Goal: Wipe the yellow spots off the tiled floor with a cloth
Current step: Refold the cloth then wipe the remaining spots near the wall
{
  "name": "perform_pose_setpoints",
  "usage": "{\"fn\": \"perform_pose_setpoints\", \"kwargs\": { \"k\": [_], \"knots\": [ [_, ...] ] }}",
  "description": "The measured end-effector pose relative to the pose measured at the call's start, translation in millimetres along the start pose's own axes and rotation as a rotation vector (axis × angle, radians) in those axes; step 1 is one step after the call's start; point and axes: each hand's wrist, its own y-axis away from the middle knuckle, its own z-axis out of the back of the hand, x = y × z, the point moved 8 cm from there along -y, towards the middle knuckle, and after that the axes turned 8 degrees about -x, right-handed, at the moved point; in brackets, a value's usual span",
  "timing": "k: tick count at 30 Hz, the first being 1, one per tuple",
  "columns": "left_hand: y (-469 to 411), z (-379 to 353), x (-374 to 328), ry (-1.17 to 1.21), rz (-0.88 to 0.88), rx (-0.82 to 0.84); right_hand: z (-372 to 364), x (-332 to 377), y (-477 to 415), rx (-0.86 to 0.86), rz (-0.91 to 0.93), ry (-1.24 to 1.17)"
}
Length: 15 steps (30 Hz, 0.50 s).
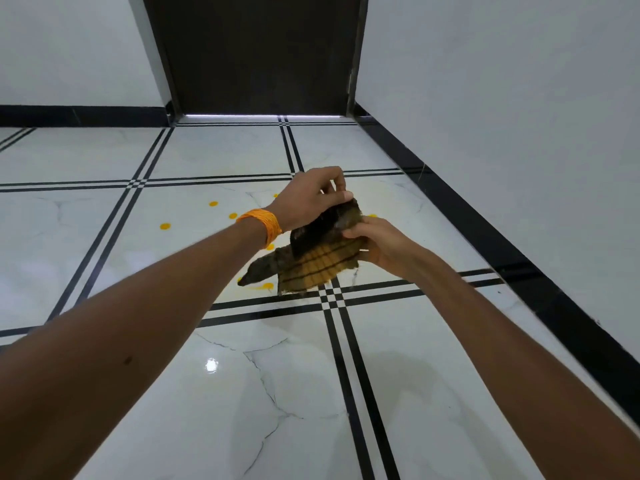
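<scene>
Both my hands hold a checked yellow-and-dark cloth in the air above the floor. My left hand, with an orange thread band at the wrist, pinches its upper dark fold. My right hand grips its right edge. One corner of the cloth hangs down to the left. Several yellow spots lie on the white marble tile beneath: one at the far left, others nearer my left wrist, and a smeared one below the hanging corner. The cloth and hands hide part of that tile.
The floor is glossy white tile with black double lines. A dark door stands straight ahead. White walls with a black skirting run along the right side and the back left.
</scene>
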Motion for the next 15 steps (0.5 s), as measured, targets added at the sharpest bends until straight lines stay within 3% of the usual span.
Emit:
{"fn": "perform_pose_setpoints", "kwargs": {
  "k": [2,5,8,12,15],
  "knots": [
    [1.1,5.5,14.2,-0.021,0.102,0.064,-8.9,4.9,5.4,0.004,0.000,-0.092],
    [30.4,-6.0,41.2,-0.062,0.385,0.396,-14.1,26.6,14.9,0.005,0.046,-0.197],
    [76.8,-23.1,61.4,0.449,0.644,0.642,-10.3,51.2,23.6,0.010,0.047,-0.333],
    [101.3,-66.2,50.9,1.117,0.693,0.506,16.5,65.6,26.0,-0.072,0.075,-0.584],
    [89.5,-101.8,17.9,1.259,0.702,0.363,32.2,37.5,20.9,-0.232,-0.015,-0.702]
  ]
}}
